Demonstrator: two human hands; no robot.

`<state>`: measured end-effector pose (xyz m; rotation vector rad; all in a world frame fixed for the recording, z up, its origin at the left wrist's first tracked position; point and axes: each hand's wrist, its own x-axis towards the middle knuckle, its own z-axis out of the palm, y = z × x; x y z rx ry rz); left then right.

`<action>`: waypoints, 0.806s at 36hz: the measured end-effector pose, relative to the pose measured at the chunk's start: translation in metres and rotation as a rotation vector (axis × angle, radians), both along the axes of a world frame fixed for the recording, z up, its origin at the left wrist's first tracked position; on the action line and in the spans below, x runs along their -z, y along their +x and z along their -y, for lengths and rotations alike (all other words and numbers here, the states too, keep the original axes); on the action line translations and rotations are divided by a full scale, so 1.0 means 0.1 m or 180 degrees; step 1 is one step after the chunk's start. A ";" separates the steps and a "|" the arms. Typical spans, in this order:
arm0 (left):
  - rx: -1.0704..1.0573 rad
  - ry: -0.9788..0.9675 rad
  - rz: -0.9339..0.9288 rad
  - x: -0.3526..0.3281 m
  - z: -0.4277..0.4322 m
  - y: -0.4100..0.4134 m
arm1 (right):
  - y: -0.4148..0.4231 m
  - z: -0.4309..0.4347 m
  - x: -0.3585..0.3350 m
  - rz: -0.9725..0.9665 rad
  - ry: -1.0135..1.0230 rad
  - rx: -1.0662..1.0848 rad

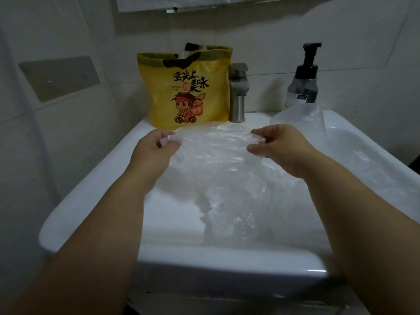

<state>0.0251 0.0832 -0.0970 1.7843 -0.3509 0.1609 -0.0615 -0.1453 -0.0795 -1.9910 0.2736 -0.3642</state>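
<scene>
A clear plastic bag (218, 169) hangs stretched over the white sink (75, 201). My left hand (154, 148) pinches its upper left corner with curled fingers. My right hand (277, 146) pinches the upper right corner the same way. The thin film droops down between both hands into the basin, crumpled and see-through. Both forearms reach in from the bottom of the view.
A yellow printed bag (188, 92) stands on the sink's back ledge, left of a steel tap (238, 92). A dark pump bottle (303, 80) stands at the back right. More clear plastic (302, 119) lies on the sink's right side. Tiled walls close in behind and left.
</scene>
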 end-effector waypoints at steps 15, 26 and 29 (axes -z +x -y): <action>-0.0029 -0.0575 -0.0027 0.01 0.09 0.00 | 0.00 -0.25 -0.07 0.0688 0.1845 -0.0198; 0.1446 -0.1411 -0.1875 -0.19 0.03 -0.13 | 0.02 -0.21 -0.04 0.0776 0.1680 0.0353; 0.1416 -0.1059 -0.1823 -0.12 0.05 -0.16 | 0.00 -0.17 -0.06 0.0662 0.1718 0.0227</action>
